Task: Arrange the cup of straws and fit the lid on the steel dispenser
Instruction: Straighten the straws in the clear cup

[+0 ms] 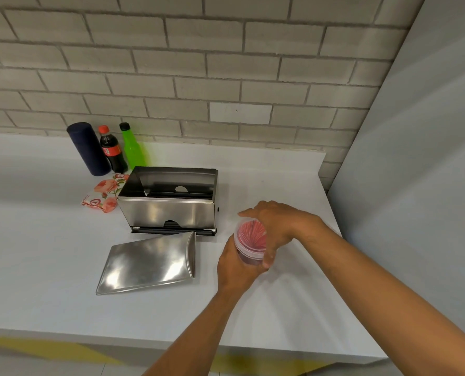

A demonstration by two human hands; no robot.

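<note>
A clear plastic cup of red straws (250,240) stands on the white counter, right of centre. My left hand (235,270) wraps around the cup's near side. My right hand (277,226) lies over the cup's far rim, fingers curled down its right side. The steel dispenser (168,210) sits open-topped in the middle of the counter, left of the cup. Its flat steel lid (148,263) lies loose on the counter in front of the dispenser, apart from both hands.
Behind the dispenser stand a dark blue cylinder (88,149), a cola bottle (111,149) and a green bottle (132,149). A floral packet (103,192) lies left of the dispenser. A brick wall backs the counter (35,240); a grey panel (416,158) closes off the right.
</note>
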